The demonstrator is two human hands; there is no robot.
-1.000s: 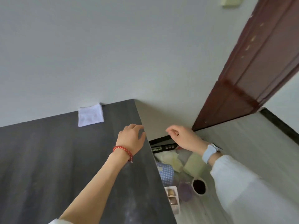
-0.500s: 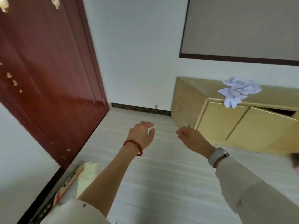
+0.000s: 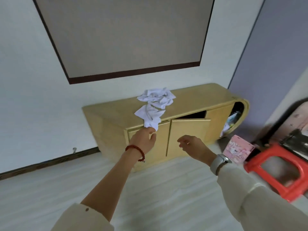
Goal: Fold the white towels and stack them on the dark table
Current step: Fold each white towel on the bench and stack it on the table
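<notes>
A crumpled pile of white towels (image 3: 155,102) lies on top of a low yellow cabinet (image 3: 196,100) against the wall, with one corner hanging over the front edge. My left hand (image 3: 144,139), with a red bead bracelet at the wrist, is right under that hanging corner, fingers loosely curled and holding nothing. My right hand (image 3: 194,145), with a watch on the wrist, hovers in front of the cabinet doors, relaxed and empty. The dark table is out of view.
One cabinet door (image 3: 188,134) stands ajar, and the cabinet's rounded right end (image 3: 236,114) is open with items inside. A pink box (image 3: 238,150) and a red plastic stool (image 3: 273,170) stand on the pale floor at the right.
The view has swung from the dark table, past the red-brown door, to the yellow cabinet. Both hands are now much closer to the towel pile, the left one reaching its hanging corner.
</notes>
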